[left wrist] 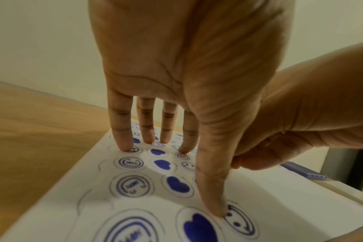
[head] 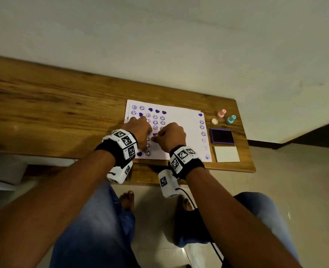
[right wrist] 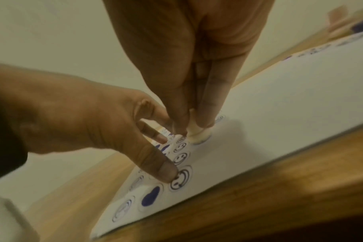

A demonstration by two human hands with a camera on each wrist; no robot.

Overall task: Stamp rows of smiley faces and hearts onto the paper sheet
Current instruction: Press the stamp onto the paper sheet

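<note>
the left hand [head: 138,130] is lying spread on the paper sheet [head: 181,120], straight fingertips [left wrist: 124,145] pressing it flat on the wooden table [head: 63,113]. just beside it, the right hand [head: 172,136] is pinching a cream stamp [right wrist: 197,134], base down on the sheet. farther right, the ink pad [head: 221,136] is sitting beside the sheet.

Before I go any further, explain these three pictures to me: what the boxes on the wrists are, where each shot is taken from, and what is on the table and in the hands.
No machine here: a person works with bare hands. The patterned boxes on the wrists are cameras. The big picture comes from a head camera looking down; the other two look along each hand.

On the wooden table lies a paper sheet stamped with purple smileys and hearts. Right of it stand a pink stamp, a teal stamp, a purple ink pad and a white pad.

The left hand presses straight fingers on the sheet. The right hand pinches a cream stamp down onto the paper.
</note>
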